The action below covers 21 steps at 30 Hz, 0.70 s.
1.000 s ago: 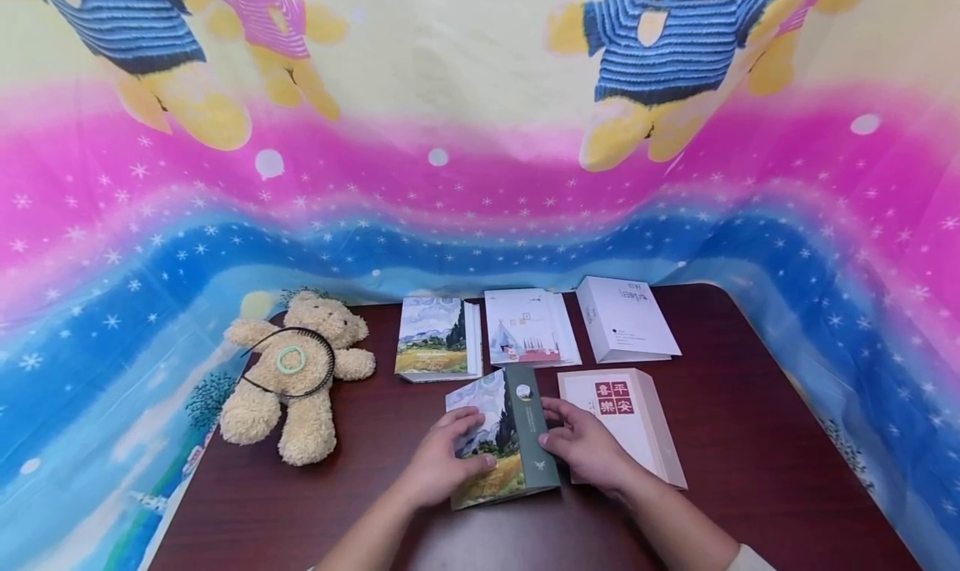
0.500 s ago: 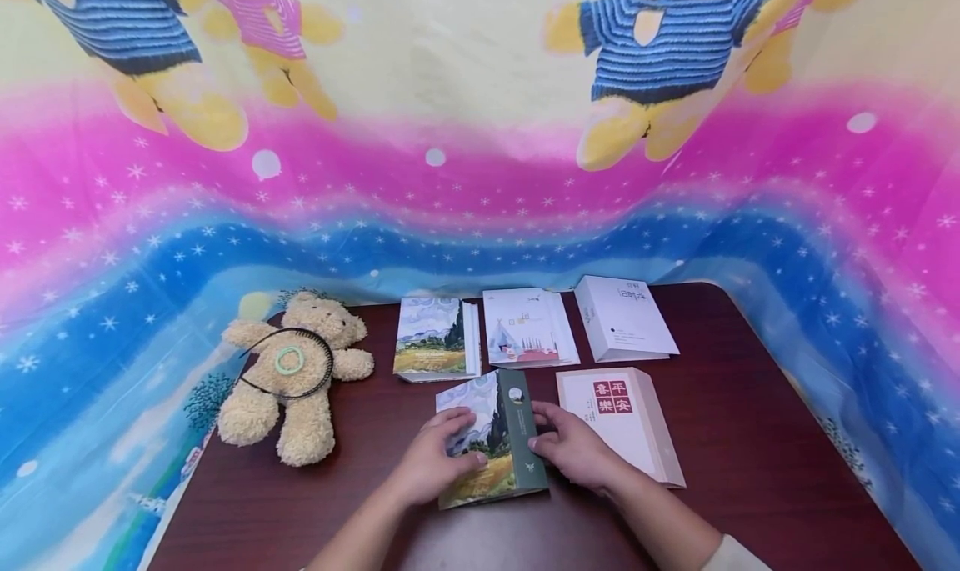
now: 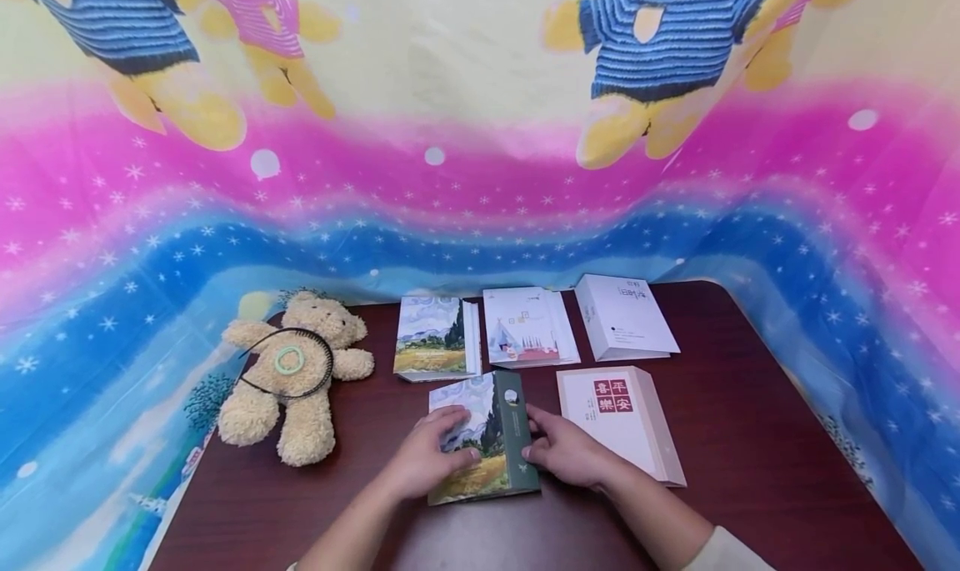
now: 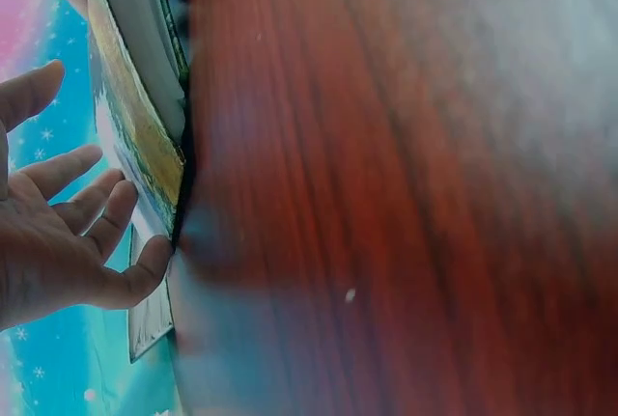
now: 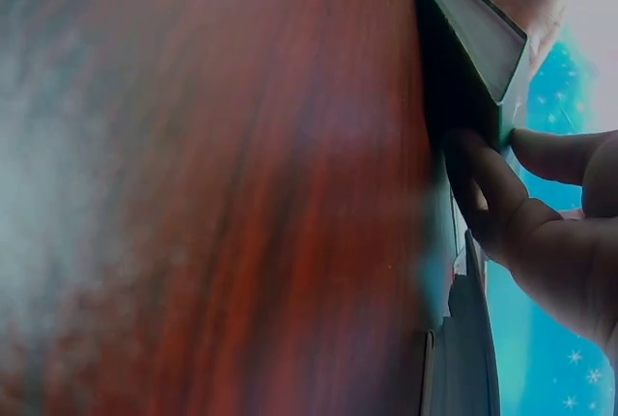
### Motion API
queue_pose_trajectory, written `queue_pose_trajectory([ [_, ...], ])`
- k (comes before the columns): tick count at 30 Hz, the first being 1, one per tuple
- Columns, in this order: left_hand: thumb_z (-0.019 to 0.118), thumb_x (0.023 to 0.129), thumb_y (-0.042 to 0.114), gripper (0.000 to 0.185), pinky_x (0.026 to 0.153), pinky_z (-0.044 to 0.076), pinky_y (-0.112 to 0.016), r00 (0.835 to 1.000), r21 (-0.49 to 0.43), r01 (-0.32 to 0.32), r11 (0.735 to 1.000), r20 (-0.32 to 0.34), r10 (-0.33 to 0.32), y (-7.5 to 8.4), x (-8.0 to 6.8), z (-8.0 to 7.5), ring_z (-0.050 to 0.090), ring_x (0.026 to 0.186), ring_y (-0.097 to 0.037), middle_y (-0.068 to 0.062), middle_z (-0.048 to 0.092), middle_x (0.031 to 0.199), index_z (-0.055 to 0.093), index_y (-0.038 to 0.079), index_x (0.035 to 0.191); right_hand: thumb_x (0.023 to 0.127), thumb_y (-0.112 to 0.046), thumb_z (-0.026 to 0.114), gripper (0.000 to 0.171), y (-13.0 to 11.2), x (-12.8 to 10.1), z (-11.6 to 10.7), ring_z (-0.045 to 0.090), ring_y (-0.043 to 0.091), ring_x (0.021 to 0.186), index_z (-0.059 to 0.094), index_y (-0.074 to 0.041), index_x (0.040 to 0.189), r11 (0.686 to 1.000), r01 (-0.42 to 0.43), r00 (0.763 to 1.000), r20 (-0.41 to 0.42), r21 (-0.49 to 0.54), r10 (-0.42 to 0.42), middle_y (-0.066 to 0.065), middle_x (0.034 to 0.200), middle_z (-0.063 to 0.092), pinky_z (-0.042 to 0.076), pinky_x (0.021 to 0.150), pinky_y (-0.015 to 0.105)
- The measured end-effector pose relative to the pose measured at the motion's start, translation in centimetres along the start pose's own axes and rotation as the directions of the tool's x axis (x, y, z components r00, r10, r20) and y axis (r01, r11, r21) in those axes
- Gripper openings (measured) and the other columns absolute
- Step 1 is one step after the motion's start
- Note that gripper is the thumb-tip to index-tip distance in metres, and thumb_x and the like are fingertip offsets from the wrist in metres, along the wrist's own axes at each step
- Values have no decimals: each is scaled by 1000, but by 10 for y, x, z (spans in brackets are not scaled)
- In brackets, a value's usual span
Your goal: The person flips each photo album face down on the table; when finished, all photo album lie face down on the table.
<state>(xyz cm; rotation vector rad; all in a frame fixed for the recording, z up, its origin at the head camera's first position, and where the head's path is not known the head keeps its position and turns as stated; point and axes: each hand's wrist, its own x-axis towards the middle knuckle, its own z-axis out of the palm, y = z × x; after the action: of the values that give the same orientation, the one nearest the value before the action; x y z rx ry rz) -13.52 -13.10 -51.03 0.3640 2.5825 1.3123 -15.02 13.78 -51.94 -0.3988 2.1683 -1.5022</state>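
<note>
A book [image 3: 491, 425] with a landscape-painting cover and a dark green spine lies in front of me, its spine side tilted up. My left hand [image 3: 429, 460] is spread over its left side, fingers loosely extended and thumb on the cover. In the left wrist view the little finger [image 4: 150, 271] reaches the book's edge. At the spine, my right hand [image 3: 572, 452] pinches the book, thumb on the spine face. The right wrist view shows the other fingers [image 5: 492, 180] tucked below the raised spine edge.
Behind stand a matching painted book [image 3: 431, 338], a white illustrated book [image 3: 525, 329] and a white book [image 3: 630, 321]. Right of my hand lies a book with red squares [image 3: 600, 442]. A teddy bear [image 3: 307, 425] at left bears a black headband [image 3: 330, 363] and a green hair tie [image 3: 289, 359].
Both hands have shifted the painted book a little to the left, away from the book with red squares. The other things stay where they were.
</note>
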Motion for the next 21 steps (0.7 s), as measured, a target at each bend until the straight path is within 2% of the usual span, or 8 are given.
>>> queue_pose_trajectory([
  [3, 82, 86, 33, 70, 114, 35, -63, 1000, 13, -11, 1000, -2, 12, -1, 0, -2, 45, 139, -42, -14, 53, 151, 59, 1, 144, 95, -8, 71, 81, -1, 1, 1, 68, 17, 96, 23, 15, 157, 997, -14, 1000, 5, -81, 15, 19, 130, 64, 52, 88, 32],
  [9, 80, 89, 34, 68, 113, 36, -61, 1000, 11, -19, 1000, 4, 19, -2, 1, -5, 47, 138, -42, -16, 53, 151, 58, 1, 145, 94, -7, 72, 82, -1, 2, 0, 66, 18, 91, 23, 16, 156, 992, -1, 1000, 26, -127, 5, 17, 127, 59, 53, 75, 27],
  [13, 79, 90, 34, 67, 113, 37, -61, 1000, 0, -17, 1000, 2, 17, -3, 1, -6, 47, 138, -42, -17, 53, 150, 58, 4, 146, 93, -9, 74, 81, 0, 3, -3, 63, 17, 91, 29, 15, 155, 985, 4, 1000, 4, -175, -3, 14, 123, 53, 51, 72, 25],
  [21, 78, 90, 36, 66, 112, 38, -62, 1000, -4, -8, 1000, 3, 8, -3, 0, -6, 48, 137, -42, -17, 54, 150, 58, 7, 146, 92, -13, 77, 84, 1, 4, -7, 63, 17, 93, 29, 16, 155, 987, -6, 1000, 22, -160, 9, 13, 123, 54, 51, 75, 26],
])
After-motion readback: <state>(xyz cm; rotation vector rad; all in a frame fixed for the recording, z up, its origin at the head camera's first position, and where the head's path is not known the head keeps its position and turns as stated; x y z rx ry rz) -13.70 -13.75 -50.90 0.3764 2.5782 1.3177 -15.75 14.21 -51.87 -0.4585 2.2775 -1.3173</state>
